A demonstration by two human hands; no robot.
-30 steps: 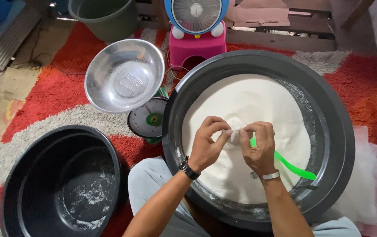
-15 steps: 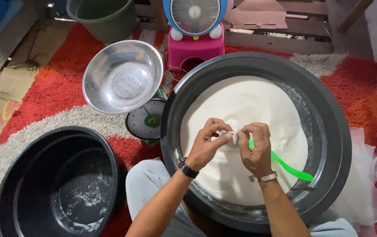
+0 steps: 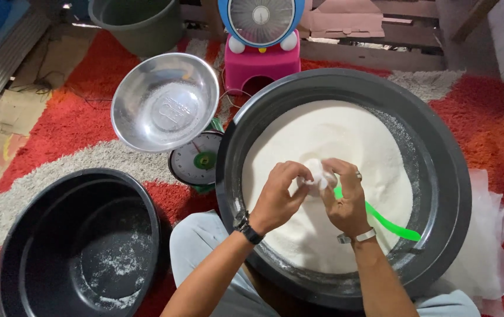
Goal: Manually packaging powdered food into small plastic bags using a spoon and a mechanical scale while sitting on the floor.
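My left hand [image 3: 279, 196] and my right hand [image 3: 346, 196] meet over a large dark basin [image 3: 440, 152] filled with white powder [image 3: 328, 132]. Both pinch a small thin clear plastic bag [image 3: 320, 175] between the fingertips. A green scoop handle [image 3: 390, 222] lies on the powder below my right hand. A dark watch sits on my left wrist, a silver band on the right.
An emptied black basin [image 3: 76, 246] with powder traces sits at lower left. A metal bowl [image 3: 164, 100] rests on a dial scale [image 3: 198, 159]. A pink and blue fan [image 3: 262, 41], a green bucket [image 3: 140, 23] and clear plastic bags [image 3: 492, 246] lie on the red and grey rug [image 3: 58, 135].
Both hands stay together over the powder and keep working the small bag between the fingers. Nothing else has moved.
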